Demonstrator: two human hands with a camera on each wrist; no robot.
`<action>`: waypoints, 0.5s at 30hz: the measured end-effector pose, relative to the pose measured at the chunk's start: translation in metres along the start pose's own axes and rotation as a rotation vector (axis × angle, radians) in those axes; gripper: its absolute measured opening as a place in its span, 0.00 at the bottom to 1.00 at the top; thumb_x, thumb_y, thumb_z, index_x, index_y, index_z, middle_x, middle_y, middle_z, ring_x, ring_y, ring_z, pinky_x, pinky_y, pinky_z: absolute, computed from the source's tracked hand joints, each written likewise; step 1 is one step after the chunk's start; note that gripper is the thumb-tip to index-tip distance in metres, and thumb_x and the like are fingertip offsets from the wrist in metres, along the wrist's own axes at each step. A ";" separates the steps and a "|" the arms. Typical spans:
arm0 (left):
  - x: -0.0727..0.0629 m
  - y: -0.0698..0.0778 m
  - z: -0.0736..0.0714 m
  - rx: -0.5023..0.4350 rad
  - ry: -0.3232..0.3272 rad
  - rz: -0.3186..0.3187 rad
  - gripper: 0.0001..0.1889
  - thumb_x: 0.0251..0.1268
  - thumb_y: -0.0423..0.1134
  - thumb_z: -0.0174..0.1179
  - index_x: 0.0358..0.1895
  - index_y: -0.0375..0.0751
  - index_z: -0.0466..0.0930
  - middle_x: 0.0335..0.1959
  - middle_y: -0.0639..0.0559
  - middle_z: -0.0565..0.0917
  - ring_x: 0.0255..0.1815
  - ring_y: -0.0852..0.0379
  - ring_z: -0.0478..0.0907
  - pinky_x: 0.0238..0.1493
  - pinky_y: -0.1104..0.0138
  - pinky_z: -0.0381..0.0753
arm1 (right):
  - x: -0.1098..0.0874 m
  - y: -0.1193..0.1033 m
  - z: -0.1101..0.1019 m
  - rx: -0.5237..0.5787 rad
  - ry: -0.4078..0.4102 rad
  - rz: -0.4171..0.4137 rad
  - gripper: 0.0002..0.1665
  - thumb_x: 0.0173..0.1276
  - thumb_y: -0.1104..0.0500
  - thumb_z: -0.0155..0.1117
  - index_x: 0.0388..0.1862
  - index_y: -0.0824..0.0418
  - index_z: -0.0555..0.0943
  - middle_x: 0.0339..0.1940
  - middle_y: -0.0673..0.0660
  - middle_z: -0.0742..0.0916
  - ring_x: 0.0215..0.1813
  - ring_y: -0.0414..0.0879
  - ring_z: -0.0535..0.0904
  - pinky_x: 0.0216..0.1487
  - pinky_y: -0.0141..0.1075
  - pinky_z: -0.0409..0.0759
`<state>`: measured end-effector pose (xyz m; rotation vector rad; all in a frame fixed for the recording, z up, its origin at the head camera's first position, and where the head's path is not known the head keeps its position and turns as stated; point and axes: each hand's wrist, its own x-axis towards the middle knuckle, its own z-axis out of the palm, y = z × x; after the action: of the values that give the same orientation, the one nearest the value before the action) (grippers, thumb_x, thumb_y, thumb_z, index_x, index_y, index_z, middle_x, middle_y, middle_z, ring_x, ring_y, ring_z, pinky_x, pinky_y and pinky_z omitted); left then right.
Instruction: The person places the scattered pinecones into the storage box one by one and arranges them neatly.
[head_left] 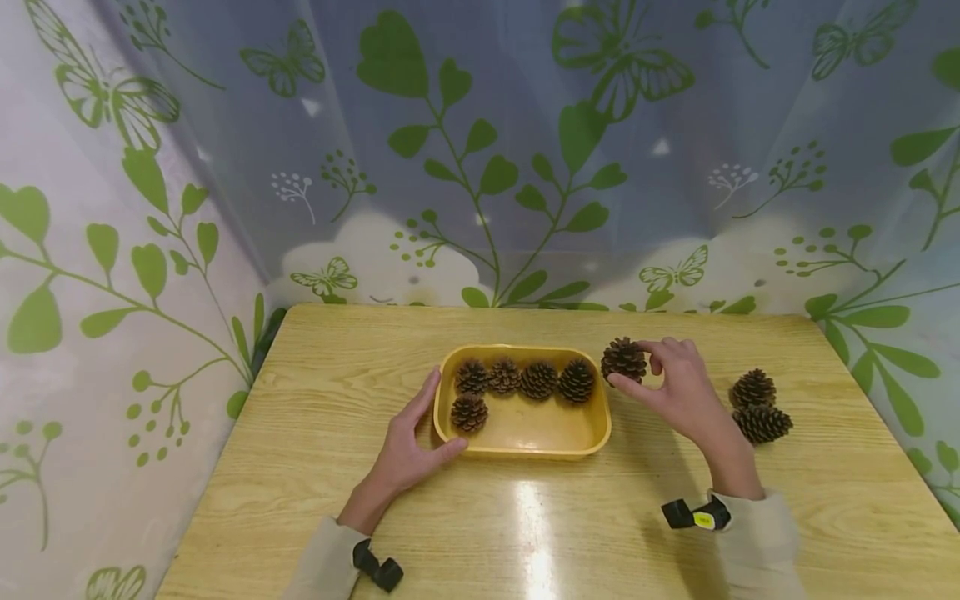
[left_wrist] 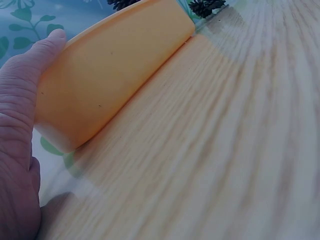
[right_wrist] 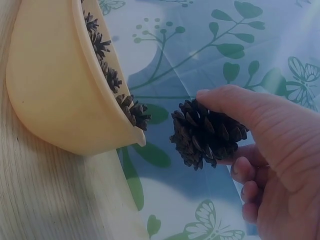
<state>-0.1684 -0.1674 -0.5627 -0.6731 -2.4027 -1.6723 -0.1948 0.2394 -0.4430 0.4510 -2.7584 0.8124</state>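
Observation:
A yellow plastic bin stands on the table with several brown pine cones inside, a row along its far wall and one at the near left. My left hand holds the bin's left end, its thumb at the front rim; the left wrist view shows that thumb against the outer wall. Just beyond the bin's right end, my right hand pinches another pine cone between thumb and fingers. In the right wrist view, this pine cone hangs apart from the bin.
Two more pine cones lie close together on the table, right of my right hand. The wooden table meets a curtain printed with green leaves and butterflies along its far edge. Similar cloth hangs at the left.

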 end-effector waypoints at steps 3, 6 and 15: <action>0.000 0.000 0.000 0.002 0.002 -0.002 0.57 0.58 0.47 0.79 0.86 0.49 0.50 0.85 0.48 0.55 0.85 0.47 0.51 0.81 0.68 0.51 | 0.000 -0.002 0.002 0.016 0.002 -0.015 0.37 0.66 0.47 0.78 0.62 0.73 0.80 0.28 0.55 0.69 0.40 0.53 0.61 0.42 0.45 0.55; -0.001 0.000 -0.001 0.006 0.006 0.001 0.57 0.57 0.45 0.80 0.86 0.47 0.50 0.85 0.47 0.55 0.85 0.47 0.52 0.81 0.68 0.51 | 0.001 -0.005 0.004 0.035 -0.005 -0.026 0.37 0.66 0.47 0.78 0.62 0.74 0.80 0.29 0.55 0.69 0.41 0.53 0.61 0.42 0.46 0.56; 0.001 0.000 0.001 -0.022 0.015 0.020 0.59 0.51 0.34 0.80 0.85 0.42 0.51 0.84 0.40 0.55 0.84 0.42 0.52 0.80 0.70 0.50 | 0.002 -0.018 0.014 0.066 -0.056 -0.033 0.36 0.68 0.48 0.76 0.62 0.72 0.79 0.30 0.56 0.70 0.40 0.53 0.61 0.42 0.45 0.59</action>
<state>-0.1688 -0.1661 -0.5626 -0.6829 -2.3629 -1.6930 -0.1919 0.2165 -0.4452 0.5385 -2.7739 0.8988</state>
